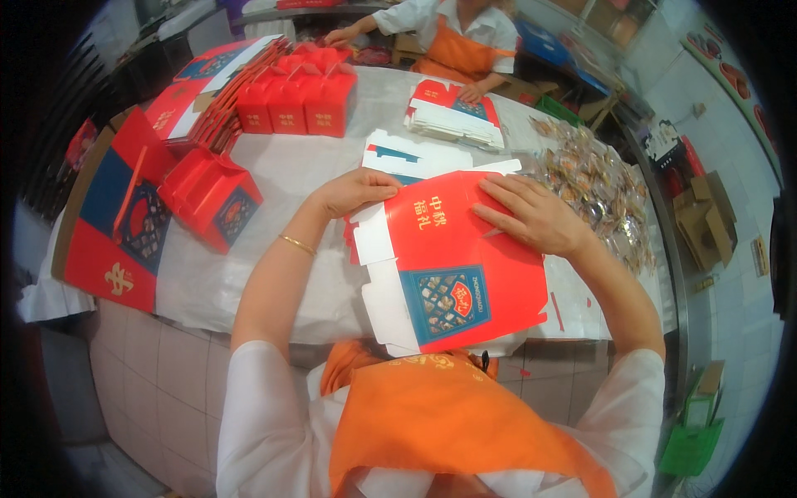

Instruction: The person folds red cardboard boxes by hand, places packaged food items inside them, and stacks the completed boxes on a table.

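Observation:
A partly flattened red carton (pixel 440 241) with white side flaps and a blue patterned panel lies tilted before me at the table's near edge. My left hand (pixel 361 191) pinches its far left corner. Across the far right part of the same carton, my right hand (pixel 535 214) bends its fingers over the red face; its thumb is mostly hidden. Just beyond the carton are more flat carton blanks (pixel 415 153), white and blue, partly covered by it.
Formed red boxes (pixel 286 104) stand far left, with one open box (pixel 212 199) nearer. Stacked cartons (pixel 183 108) and a large red-blue carton (pixel 124 216) line the left. Wrapped packets (pixel 594 183) are heaped right. Across the table (pixel 274 166), a co-worker (pixel 465 46) touches a blank stack (pixel 452 116).

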`<move>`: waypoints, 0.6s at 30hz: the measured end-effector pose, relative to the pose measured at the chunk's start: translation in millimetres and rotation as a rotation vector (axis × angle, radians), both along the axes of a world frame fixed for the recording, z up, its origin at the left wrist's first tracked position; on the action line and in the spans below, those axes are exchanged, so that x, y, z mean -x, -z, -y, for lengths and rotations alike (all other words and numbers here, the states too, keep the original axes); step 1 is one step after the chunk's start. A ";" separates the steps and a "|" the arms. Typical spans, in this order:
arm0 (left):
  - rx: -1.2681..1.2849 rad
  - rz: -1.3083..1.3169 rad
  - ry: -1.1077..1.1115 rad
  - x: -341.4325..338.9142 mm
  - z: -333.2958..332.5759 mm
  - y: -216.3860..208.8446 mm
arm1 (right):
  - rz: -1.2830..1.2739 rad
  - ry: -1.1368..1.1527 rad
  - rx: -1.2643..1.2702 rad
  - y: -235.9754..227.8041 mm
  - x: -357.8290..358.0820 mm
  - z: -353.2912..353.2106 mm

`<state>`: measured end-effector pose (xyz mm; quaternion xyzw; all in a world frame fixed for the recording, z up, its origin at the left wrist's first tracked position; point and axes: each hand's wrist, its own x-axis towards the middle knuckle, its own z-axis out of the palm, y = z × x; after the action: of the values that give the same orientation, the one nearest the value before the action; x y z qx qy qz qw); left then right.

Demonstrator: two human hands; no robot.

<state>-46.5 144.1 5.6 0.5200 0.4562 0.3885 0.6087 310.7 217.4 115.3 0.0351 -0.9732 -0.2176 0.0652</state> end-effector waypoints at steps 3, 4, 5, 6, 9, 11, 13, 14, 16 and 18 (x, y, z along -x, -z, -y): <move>0.017 0.079 -0.010 6.4 -0.4 8.3 | 0.067 -0.065 0.009 0.8 21.7 4.7; -0.017 0.065 -0.015 8.1 0.5 13.6 | 0.092 -0.097 -0.013 0.6 33.8 6.7; -0.045 0.044 -0.039 14.8 5.4 22.3 | 0.111 -0.147 -0.029 1.7 50.6 7.4; -0.098 0.008 -0.079 26.6 6.8 22.0 | 0.151 -0.163 -0.053 0.0 58.8 5.6; -0.104 -0.019 -0.054 16.5 -3.6 18.0 | 0.173 -0.140 0.019 7.8 46.4 0.1; -0.234 -0.136 0.013 18.3 -9.9 18.0 | 0.190 -0.094 0.018 -7.8 39.6 7.1; -0.178 -0.014 0.110 34.5 -10.9 9.3 | 0.127 -0.141 -0.001 -7.4 45.6 10.2; -0.126 0.129 0.174 43.0 -9.2 16.3 | 0.120 -0.162 0.014 -7.0 54.3 11.4; -0.025 0.072 0.149 60.1 2.5 9.8 | 0.122 -0.156 0.054 -4.2 67.0 15.1; -0.020 0.247 0.117 78.9 10.6 6.6 | -0.008 -0.133 0.088 5.7 78.3 13.9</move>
<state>-125.4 133.4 -1.0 0.5001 0.3426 0.4179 0.6767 232.4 203.4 109.6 0.0957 -0.9771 -0.1699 0.0850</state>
